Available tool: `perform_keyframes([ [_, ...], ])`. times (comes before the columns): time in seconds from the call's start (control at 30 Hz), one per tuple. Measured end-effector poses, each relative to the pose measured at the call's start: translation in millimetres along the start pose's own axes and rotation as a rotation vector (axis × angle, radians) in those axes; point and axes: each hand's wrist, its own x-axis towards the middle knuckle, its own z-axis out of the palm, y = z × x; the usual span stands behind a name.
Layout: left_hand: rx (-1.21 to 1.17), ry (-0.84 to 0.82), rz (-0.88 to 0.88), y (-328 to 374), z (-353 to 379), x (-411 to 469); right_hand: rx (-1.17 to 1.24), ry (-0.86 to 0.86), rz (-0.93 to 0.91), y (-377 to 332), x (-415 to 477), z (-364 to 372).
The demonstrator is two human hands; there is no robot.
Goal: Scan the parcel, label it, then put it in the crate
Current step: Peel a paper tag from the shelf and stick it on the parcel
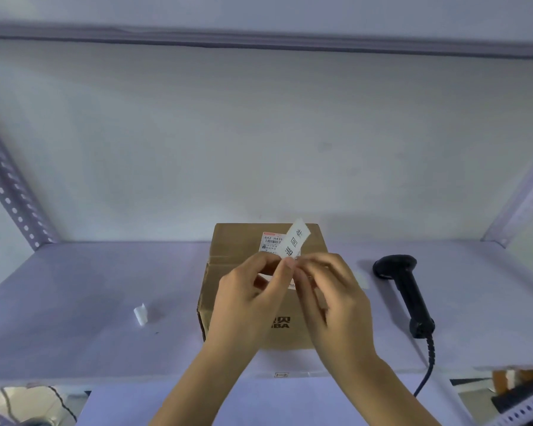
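Note:
A brown cardboard parcel (237, 241) stands on the white shelf, a printed shipping sticker (271, 241) on its top. Just above it I hold a narrow white label (294, 241) with black characters. My left hand (250, 305) pinches its lower end between thumb and fingers. My right hand (333, 299) pinches the same end from the right, fingertips touching the left's. The label stands up tilted to the right. Both hands hide the parcel's near top and part of its front. No crate is in view.
A black handheld scanner (408, 290) lies on the shelf (74, 302) right of the parcel, its coiled cable dropping over the front edge. A small white paper scrap (140, 313) lies to the left. Perforated shelf posts (10, 192) rise on both sides.

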Motion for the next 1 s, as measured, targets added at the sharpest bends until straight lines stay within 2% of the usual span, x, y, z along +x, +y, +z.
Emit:
perform_keyframes([
  [0.13,-0.010,0.036,-0.048,-6.0,-6.2,12.4,0.045,-0.075,-0.019,4.2,-1.4,0.3],
  [0.27,-0.009,0.002,-0.077,-11.6,-18.6,30.2,0.265,-0.016,0.315,11.7,20.7,-8.2],
  [0.37,0.028,-0.079,-0.060,-11.5,-27.4,40.1,0.319,-0.141,0.557,23.5,38.8,-11.0],
  [0.53,0.114,-0.131,-0.040,-11.4,-32.1,52.4,0.427,-0.170,0.690,36.4,56.1,-3.6],
  [0.67,0.196,-0.143,-0.018,-17.0,-33.3,67.9,0.376,-0.194,0.684,43.3,66.2,2.0],
  [0.8,0.336,-0.124,-0.083,-31.2,-28.6,111.0,0.303,-0.233,0.681,56.8,93.2,19.2],
  [1.0,0.537,-0.203,-0.224,-63.7,-11.5,172.1,-0.019,-0.358,0.743,97.7,115.4,69.7],
])
